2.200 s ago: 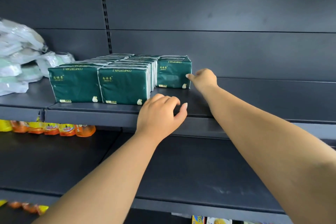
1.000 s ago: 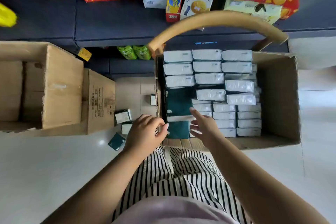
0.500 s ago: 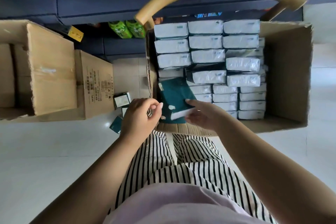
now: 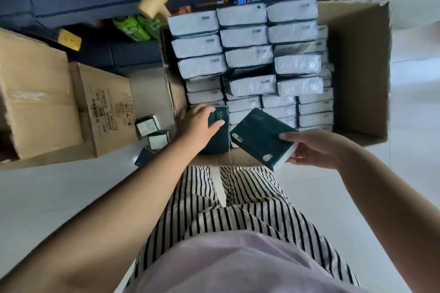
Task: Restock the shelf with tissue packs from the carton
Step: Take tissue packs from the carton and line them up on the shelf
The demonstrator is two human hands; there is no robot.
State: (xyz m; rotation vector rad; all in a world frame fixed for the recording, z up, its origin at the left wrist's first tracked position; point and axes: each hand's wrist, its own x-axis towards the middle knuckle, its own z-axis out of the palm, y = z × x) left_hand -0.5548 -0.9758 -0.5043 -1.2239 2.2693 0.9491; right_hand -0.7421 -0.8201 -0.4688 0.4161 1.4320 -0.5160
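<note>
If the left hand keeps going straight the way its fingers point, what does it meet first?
The left hand already grips a dark green tissue pack at the carton's near left corner. Straight on, up and right, it would probably meet the white-topped packs behind it; depth is unclear.

**Around the edges of our view**

To the left of our hands we see two closed cardboard boxes (image 4: 47,102) on the pale floor (image 4: 47,197), with a few small loose packets (image 4: 147,125) beside them. Farther out, beyond the hands, we make out green packets (image 4: 135,27) and a yellow packet (image 4: 70,40). Below the hands hang striped trousers (image 4: 238,209) and a pale pink top (image 4: 226,264).
</note>
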